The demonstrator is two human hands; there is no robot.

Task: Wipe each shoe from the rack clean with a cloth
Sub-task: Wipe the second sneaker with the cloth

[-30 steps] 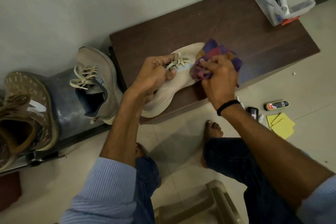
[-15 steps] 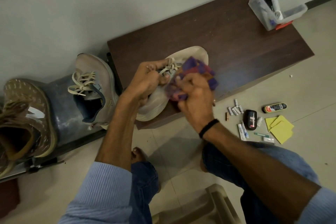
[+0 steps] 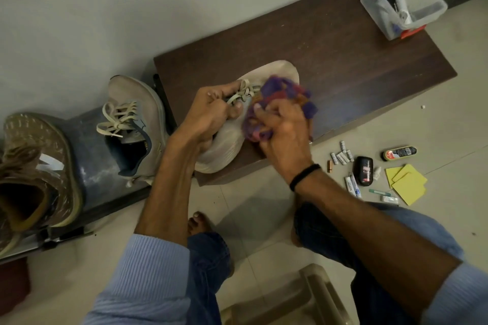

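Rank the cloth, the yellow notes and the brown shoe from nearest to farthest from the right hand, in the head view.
1. cloth: gripped in the right hand.
2. yellow notes: on the floor, to its right.
3. brown shoe: far left, on the rack.

A matt dark wood-grain surface (image 3: 356, 66) is seen under a smooth beige shoe (image 3: 224, 150) rubbed by a soft purple cloth (image 3: 280, 92), beside a clear plastic container (image 3: 375, 5) and glossy floor tiles (image 3: 264, 208).

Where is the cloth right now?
Head view, centre: the cloth is bunched in the right hand, pressed against the shoe on the bench, just right of the left hand that grips the shoe at its laces.
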